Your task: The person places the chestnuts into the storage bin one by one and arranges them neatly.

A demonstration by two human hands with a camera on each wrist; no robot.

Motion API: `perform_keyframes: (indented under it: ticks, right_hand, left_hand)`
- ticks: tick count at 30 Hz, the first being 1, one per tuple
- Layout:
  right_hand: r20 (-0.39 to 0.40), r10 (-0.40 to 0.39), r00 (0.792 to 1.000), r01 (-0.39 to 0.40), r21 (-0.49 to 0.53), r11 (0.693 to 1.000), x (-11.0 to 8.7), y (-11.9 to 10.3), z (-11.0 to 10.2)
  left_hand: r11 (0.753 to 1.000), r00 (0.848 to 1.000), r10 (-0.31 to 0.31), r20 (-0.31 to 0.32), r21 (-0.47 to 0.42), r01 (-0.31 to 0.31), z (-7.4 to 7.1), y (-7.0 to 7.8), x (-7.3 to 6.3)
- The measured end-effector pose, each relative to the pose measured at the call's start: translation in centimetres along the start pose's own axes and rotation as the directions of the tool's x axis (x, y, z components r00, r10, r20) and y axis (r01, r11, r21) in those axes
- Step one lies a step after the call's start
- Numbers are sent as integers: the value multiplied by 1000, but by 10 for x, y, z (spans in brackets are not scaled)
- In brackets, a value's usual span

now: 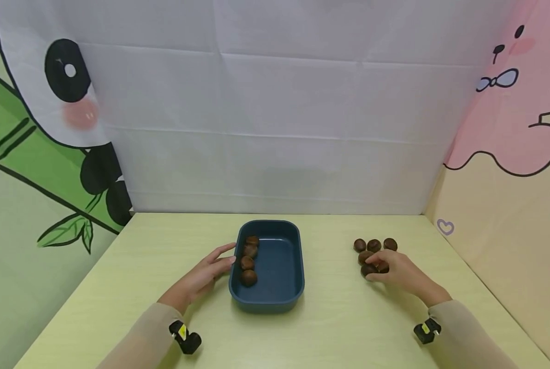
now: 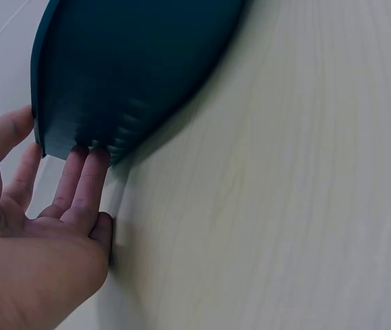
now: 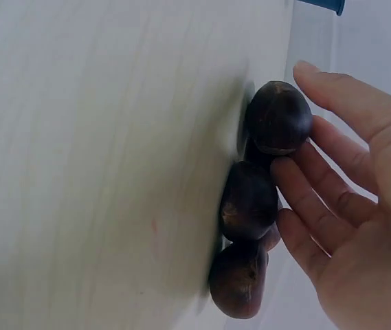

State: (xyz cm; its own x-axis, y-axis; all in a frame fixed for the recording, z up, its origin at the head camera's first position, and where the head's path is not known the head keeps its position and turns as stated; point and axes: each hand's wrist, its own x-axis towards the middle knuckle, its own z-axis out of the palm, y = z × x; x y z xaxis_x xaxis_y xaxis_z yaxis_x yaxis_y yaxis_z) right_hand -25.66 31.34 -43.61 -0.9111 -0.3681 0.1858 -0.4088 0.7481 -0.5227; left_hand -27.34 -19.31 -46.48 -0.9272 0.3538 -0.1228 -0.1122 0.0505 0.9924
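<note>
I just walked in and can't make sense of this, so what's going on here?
A person is handling chestnuts at a table. Their left hand rests its fingertips against the left side of a blue rectangular container, where four chestnuts lie in a row along that same side. Their right hand is at a group of chestnuts on the table, with its fingers at the nearest ones; no firm grip shows.

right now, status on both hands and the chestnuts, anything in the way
Left hand against blue container. Right hand at loose chestnuts. Four more chestnuts inside, along left side. No obstruction visible between pile and container.
</note>
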Motion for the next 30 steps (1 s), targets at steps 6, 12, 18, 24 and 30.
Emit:
perform_keyframes:
  ticks: [6, 12, 18, 24, 30]
  right_hand:
    - [16, -2, 1000, 3, -31, 1000, 1, 3, 4]
    - [28, -18, 999, 19, -20, 1000, 2, 3, 4]
    - [46, -15, 999, 17, -40, 999, 2, 2, 2]
    - [63, -55, 997, 58, -45, 997, 6, -8, -7]
    - [80, -117, 990, 117, 10, 993, 18, -26, -14]
  left_hand:
    - [1000, 1000, 0, -1, -3, 0, 1, -1, -1]
    - [1000, 1000, 3, -7, -5, -3, 2, 1, 0]
    - [1000, 1000, -6, -5, -6, 6, 2, 1, 0]
    - [1000, 1000, -11, -9, -6, 11, 3, 1, -1]
    - [1000, 1000, -14, -12, -10, 14, 3, 2, 0]
